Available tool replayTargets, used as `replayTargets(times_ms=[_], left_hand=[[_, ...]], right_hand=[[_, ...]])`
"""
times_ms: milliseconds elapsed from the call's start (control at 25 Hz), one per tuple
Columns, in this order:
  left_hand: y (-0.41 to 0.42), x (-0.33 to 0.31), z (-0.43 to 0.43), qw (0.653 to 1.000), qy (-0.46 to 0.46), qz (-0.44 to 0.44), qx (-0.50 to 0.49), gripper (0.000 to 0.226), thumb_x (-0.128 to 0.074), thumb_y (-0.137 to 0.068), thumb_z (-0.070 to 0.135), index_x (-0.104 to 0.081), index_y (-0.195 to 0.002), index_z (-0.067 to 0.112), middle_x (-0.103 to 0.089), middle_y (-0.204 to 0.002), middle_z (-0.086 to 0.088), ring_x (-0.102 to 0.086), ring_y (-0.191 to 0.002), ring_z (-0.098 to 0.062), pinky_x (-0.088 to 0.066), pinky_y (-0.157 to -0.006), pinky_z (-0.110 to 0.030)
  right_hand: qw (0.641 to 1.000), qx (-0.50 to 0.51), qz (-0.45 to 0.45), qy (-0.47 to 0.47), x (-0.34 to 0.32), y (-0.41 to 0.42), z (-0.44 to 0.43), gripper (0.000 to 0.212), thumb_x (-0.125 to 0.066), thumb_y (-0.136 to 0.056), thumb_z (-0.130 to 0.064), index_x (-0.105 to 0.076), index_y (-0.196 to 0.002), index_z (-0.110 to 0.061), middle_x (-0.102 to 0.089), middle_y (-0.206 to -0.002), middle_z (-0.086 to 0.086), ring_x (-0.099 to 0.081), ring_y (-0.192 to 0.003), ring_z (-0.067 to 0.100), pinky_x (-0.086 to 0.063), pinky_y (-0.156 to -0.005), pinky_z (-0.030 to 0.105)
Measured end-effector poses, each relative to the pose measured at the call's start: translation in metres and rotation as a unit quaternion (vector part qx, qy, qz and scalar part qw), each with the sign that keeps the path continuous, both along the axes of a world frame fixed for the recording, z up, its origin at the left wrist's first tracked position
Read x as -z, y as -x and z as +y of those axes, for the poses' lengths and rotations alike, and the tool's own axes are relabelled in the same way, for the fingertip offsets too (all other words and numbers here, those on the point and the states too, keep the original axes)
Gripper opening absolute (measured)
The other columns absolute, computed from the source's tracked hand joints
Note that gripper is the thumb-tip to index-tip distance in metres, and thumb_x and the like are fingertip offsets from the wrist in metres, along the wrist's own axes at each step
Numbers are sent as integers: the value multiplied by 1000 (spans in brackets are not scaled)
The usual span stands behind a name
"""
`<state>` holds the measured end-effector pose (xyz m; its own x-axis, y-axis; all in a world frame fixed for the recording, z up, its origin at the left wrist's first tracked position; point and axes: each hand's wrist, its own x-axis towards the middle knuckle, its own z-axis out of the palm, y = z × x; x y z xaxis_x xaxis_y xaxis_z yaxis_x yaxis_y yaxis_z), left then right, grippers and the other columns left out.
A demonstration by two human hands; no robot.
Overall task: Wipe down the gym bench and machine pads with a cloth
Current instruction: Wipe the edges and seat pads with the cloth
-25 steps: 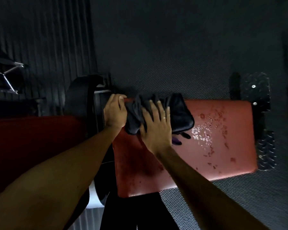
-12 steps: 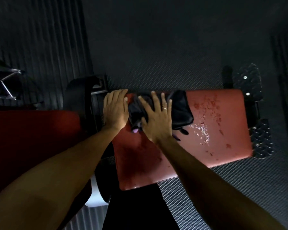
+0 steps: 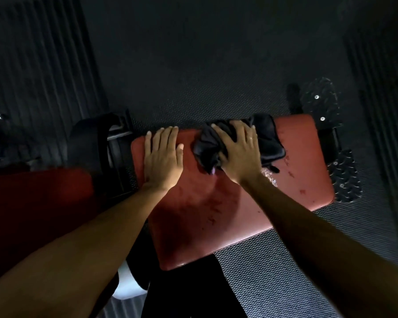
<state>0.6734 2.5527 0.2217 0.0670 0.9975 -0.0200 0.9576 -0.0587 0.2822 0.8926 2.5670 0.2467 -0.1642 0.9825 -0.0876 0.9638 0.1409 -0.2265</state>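
Observation:
A red padded bench seat [image 3: 216, 203] fills the middle of the view, with wet streaks and droplets near its right end. A crumpled black cloth [image 3: 268, 138] lies on the pad's far edge. My right hand [image 3: 237, 150] presses flat on the cloth with spread fingers. My left hand [image 3: 162, 154] rests flat on the bare pad to the left of the cloth, fingers straight and reaching the far edge.
A second red pad [image 3: 37, 203] lies at the left, separated by a black metal frame joint [image 3: 101, 143]. Black studded foot plates [image 3: 340, 175] stand at the bench's right end. Dark textured rubber flooring [image 3: 216, 65] surrounds the bench.
My right hand has slid the cloth to the right along the pad's far edge. My left hand has let go of the cloth and now lies flat on the pad.

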Motion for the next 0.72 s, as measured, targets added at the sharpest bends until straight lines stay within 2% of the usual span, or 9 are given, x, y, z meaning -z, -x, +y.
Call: replayTargets(times_ms=[80,160,240,320,440,520,640,720], left_hand=[[0,0,-1,1000,-4,11,-3,48,-38,-103,29,-45,-147,10,-52,-146,-8,-41,-140,-27,-19,-122,-50],[1,-1,0,1000,-3,17,0,49,-39,-102,27,-45,-147,9,-52,-146,-8,-41,-140,-26,-20,-122,-50],[0,-3,-1,1000,-3,21,3,48,-40,-103,27,-45,-147,9,-51,-147,-8,-40,-141,-27,-19,-123,-50],[-1,-3,-1,1000,-4,20,1,46,-42,-105,27,-45,-147,8,-51,-147,-8,-40,-141,-27,-18,-123,-51],[-3,-1,-2,1000,-10,27,-4,45,-43,-105,26,-45,-146,8,-51,-146,-8,-40,-141,-27,-17,-123,-51],[-3,-1,-1,999,-11,32,-7,45,-43,-104,26,-45,-146,8,-52,-146,-9,-41,-140,-27,-17,-123,-51],[-5,-3,0,999,-5,41,-5,45,-42,-104,26,-46,-145,8,-52,-145,-8,-42,-140,-27,-18,-122,-51],[-5,-3,0,999,-6,48,-3,45,-41,-104,25,-45,-145,8,-52,-145,-9,-42,-139,-27,-18,-122,-51]], right_hand=[[999,29,19,18,-1,33,6,65,-41,-87,-42,-46,-151,-28,-42,-150,16,-33,-144,40,-12,-124,59],[999,11,36,35,0,45,-24,63,-47,-90,-37,-44,-153,-26,-37,-158,14,-25,-150,36,-11,-126,55],[998,-38,38,34,-3,29,-64,68,-58,-89,-32,-42,-155,-27,-31,-163,14,-21,-154,34,-13,-126,53],[999,-45,22,15,-9,4,-92,80,-66,-82,-32,-36,-156,-33,-25,-165,16,-19,-154,35,-15,-125,54],[997,72,10,12,-20,-19,-90,105,-79,-70,-40,-24,-159,-31,-12,-166,19,-9,-155,38,-8,-126,55],[980,184,54,52,-22,-12,-68,113,-82,-71,-38,-17,-162,-23,2,-168,19,3,-156,38,-5,-127,53],[945,292,112,99,-14,26,-26,106,-77,-78,-35,-16,-162,-19,7,-169,16,14,-156,33,1,-127,49],[955,260,115,89,-10,46,-20,96,-72,-82,-32,-19,-162,-27,1,-169,17,13,-156,32,4,-127,47]])
